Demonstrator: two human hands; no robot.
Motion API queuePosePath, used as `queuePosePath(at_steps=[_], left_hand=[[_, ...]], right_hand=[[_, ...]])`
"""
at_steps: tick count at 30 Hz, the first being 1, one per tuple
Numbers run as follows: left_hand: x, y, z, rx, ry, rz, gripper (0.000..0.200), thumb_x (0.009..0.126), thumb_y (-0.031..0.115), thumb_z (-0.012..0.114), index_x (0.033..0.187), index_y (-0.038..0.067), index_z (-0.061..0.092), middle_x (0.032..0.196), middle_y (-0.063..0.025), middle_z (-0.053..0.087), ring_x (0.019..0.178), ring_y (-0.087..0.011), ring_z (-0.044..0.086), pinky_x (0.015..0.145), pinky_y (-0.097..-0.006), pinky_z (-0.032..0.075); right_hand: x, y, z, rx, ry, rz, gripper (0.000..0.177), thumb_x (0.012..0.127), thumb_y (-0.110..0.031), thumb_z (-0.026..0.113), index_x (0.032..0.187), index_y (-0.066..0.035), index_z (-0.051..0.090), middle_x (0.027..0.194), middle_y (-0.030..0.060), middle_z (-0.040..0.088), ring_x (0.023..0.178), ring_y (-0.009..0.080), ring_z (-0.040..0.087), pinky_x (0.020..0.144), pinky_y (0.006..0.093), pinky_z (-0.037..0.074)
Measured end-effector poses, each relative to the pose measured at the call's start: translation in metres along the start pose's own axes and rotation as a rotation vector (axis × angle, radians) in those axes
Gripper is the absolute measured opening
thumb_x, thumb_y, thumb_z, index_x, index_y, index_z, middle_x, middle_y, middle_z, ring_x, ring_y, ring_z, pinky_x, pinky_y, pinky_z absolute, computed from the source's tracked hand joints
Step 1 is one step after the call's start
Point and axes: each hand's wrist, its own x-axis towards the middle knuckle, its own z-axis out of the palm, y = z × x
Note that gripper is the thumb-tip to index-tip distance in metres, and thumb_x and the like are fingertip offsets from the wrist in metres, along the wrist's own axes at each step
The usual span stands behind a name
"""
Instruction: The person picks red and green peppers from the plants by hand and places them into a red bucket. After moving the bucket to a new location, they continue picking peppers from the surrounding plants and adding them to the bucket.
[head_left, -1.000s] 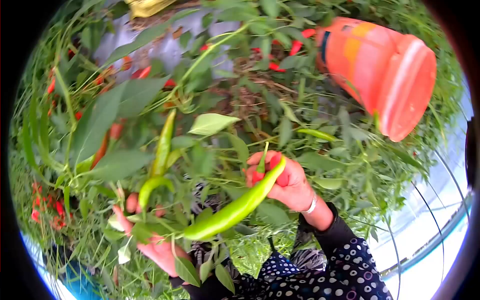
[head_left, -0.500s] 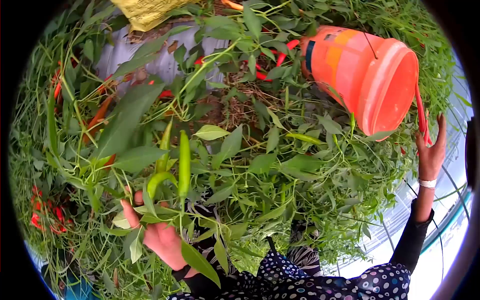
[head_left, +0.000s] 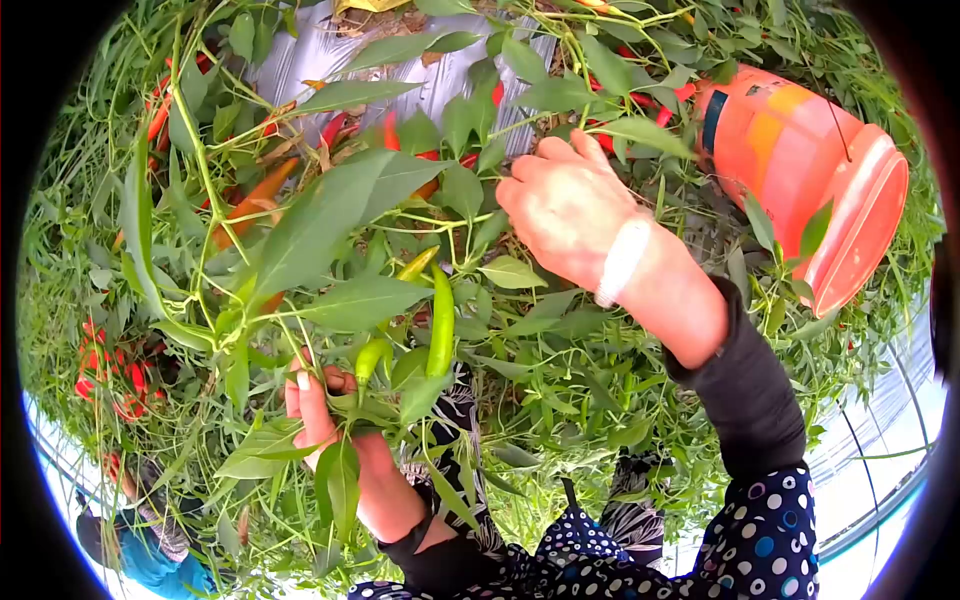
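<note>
Green peppers hang at the middle left of the scene, just beyond the left hand (head_left: 325, 410): one long and upright (head_left: 441, 325), the other shorter and hooked (head_left: 374, 356). The left hand has its fingers bent narrowly around a leafy stem (head_left: 312, 345) near them, though leaves partly cover the grip. Farther off and to the right, the right hand (head_left: 572, 210) reaches over the foliage, back of the hand uppermost and fingers curled; its palm is hidden, so whether it holds anything I cannot tell. A white wristband (head_left: 626, 262) circles that wrist, any marking on it washed out by glare.

Orange-red peppers (head_left: 258, 203) hang among the leaves to the left. At the far right an orange bucket (head_left: 785, 165) lies tilted, its mouth toward the near right; it carries a yellow-orange patch and dark print too small to read. Silvery sheeting (head_left: 300, 50) shows at the far side. Bright red peppers (head_left: 112, 372) cluster at the far left, and blue clothing (head_left: 165, 562) shows at the near left.
</note>
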Motion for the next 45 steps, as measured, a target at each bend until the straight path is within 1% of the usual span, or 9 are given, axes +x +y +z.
queuePosePath(at_steps=[5, 12, 17, 20, 26, 29, 37, 41, 45], left_hand=[[-0.004, 0.000, 0.003, -0.045, 0.026, -0.091, 0.025, 0.084, 0.022, 0.059, 0.099, 0.002, 0.055, 0.076, -0.0034, 0.051, 0.072, -0.0108, 0.047, 0.070, -0.0254, 0.039], [-0.006, 0.018, 0.001, -0.055, 0.168, -0.061, 0.029, 0.088, 0.027, 0.056, 0.103, 0.003, 0.053, 0.086, -0.0040, 0.052, 0.081, -0.0137, 0.052, 0.072, -0.0315, 0.048], [-0.001, 0.017, 0.002, -0.086, 0.260, -0.073, 0.032, 0.086, 0.029, 0.058, 0.108, 0.006, 0.052, 0.088, -0.0045, 0.057, 0.078, -0.0170, 0.056, 0.074, -0.0318, 0.049], [-0.002, 0.019, 0.002, -0.077, 0.240, -0.085, 0.032, 0.086, 0.028, 0.058, 0.109, 0.006, 0.052, 0.086, -0.0039, 0.056, 0.078, -0.0172, 0.055, 0.075, -0.0319, 0.049], [0.007, 0.008, -0.025, -0.157, 0.088, -0.133, 0.029, 0.086, 0.027, 0.058, 0.106, 0.007, 0.053, 0.083, -0.0028, 0.055, 0.083, -0.0181, 0.054, 0.074, -0.0350, 0.049], [0.006, 0.007, -0.021, -0.166, 0.141, -0.136, 0.029, 0.086, 0.028, 0.058, 0.106, 0.008, 0.054, 0.084, -0.0028, 0.055, 0.083, -0.0183, 0.054, 0.074, -0.0343, 0.049], [0.004, 0.012, -0.018, -0.120, 0.170, -0.140, 0.030, 0.086, 0.029, 0.058, 0.108, 0.009, 0.053, 0.084, -0.0035, 0.055, 0.082, -0.0174, 0.055, 0.070, -0.0332, 0.050], [0.003, 0.012, -0.018, -0.154, 0.119, -0.167, 0.031, 0.086, 0.030, 0.058, 0.109, 0.010, 0.052, 0.083, -0.0029, 0.054, 0.079, -0.0156, 0.055, 0.067, -0.0315, 0.051], [-0.001, 0.013, -0.013, -0.111, 0.123, -0.155, 0.030, 0.087, 0.029, 0.057, 0.108, 0.009, 0.052, 0.082, -0.0018, 0.053, 0.078, -0.0144, 0.055, 0.065, -0.0286, 0.051]], right_hand=[[-0.036, 0.003, -0.018, 0.071, 0.123, -0.014, 0.010, 0.067, -0.009, 0.058, 0.077, -0.006, 0.060, 0.085, 0.0073, 0.055, 0.109, 0.0303, 0.045, 0.093, 0.0617, 0.030], [-0.112, 0.124, 0.023, -0.348, -0.326, 0.263, 0.032, 0.064, -0.009, 0.061, 0.096, -0.011, 0.061, 0.102, 0.0055, 0.053, 0.133, 0.0265, 0.019, 0.101, 0.0588, 0.024], [-0.117, 0.119, 0.027, -0.180, -0.130, 0.317, 0.033, 0.067, -0.001, 0.057, 0.100, -0.006, 0.059, 0.103, 0.0116, 0.055, 0.116, 0.0289, 0.043, 0.095, 0.0556, 0.033], [-0.078, 0.062, -0.006, 0.202, 0.233, 0.158, 0.030, 0.067, 0.007, 0.053, 0.094, -0.003, 0.057, 0.078, 0.0147, 0.056, 0.073, 0.0340, 0.057, 0.064, 0.0371, 0.047], [0.063, -0.003, 0.040, 0.526, 0.533, -0.111, 0.021, 0.069, 0.006, 0.051, 0.086, -0.002, 0.060, 0.080, 0.0145, 0.059, 0.076, 0.0324, 0.058, 0.069, 0.0404, 0.048], [0.140, -0.017, 0.077, 0.092, 0.086, -0.128, 0.027, 0.064, 0.000, 0.055, 0.090, -0.005, 0.062, 0.088, 0.0123, 0.059, 0.091, 0.0324, 0.055, 0.077, 0.0393, 0.046], [0.159, -0.008, 0.102, -0.013, -0.265, -0.096, 0.034, 0.075, -0.017, 0.057, 0.109, -0.014, 0.056, 0.104, 0.0135, 0.060, 0.093, 0.0330, 0.059, 0.077, 0.0397, 0.049], [0.141, 0.011, 0.099, 0.158, -0.230, -0.180, 0.026, 0.068, -0.011, 0.060, 0.094, -0.007, 0.060, 0.100, 0.0158, 0.060, 0.088, 0.0346, 0.059, 0.072, 0.0414, 0.048], [0.099, -0.011, 0.068, 0.205, 0.366, -0.322, 0.016, 0.064, -0.004, 0.056, 0.080, -0.004, 0.055, 0.071, 0.0113, 0.053, 0.073, 0.0303, 0.057, 0.065, 0.0440, 0.046]])
